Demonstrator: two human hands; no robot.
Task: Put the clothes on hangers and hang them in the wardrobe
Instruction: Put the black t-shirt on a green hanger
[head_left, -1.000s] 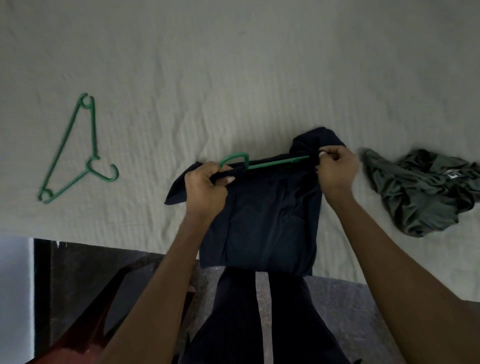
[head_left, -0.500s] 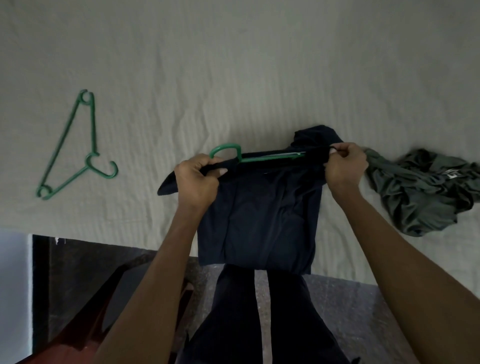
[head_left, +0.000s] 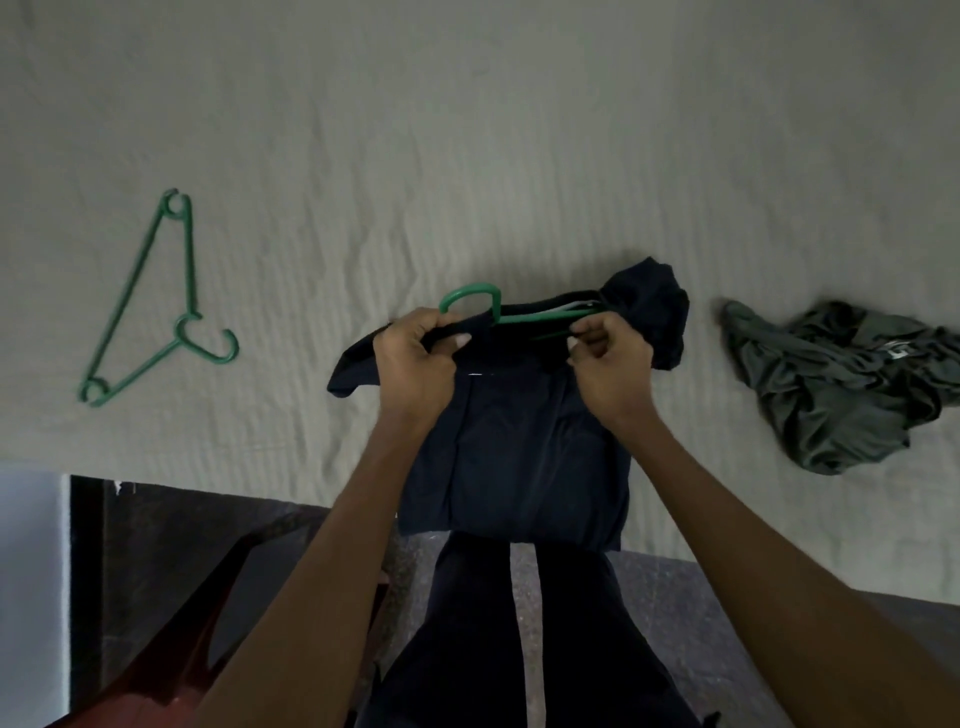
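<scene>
A dark navy shirt (head_left: 519, 447) lies on the pale bed sheet (head_left: 467, 156), its hem at the bed's near edge. A green hanger (head_left: 498, 309) sits inside its collar, hook sticking out at the top. My left hand (head_left: 415, 364) grips the shirt's left shoulder over the hanger arm. My right hand (head_left: 610, 358) pinches the collar fabric beside the hanger's right arm. The shirt's right sleeve (head_left: 654, 312) is bunched up past my right hand.
A second green hanger (head_left: 156, 306) lies on the sheet at the left. A crumpled olive-green garment (head_left: 841, 384) lies at the right. Below the bed edge are a dark floor, a reddish object (head_left: 197, 623) and my dark trousers.
My right hand has moved left from the shirt's right shoulder to the collar near the hanger. My left hand and the hanger hook have shifted slightly.
</scene>
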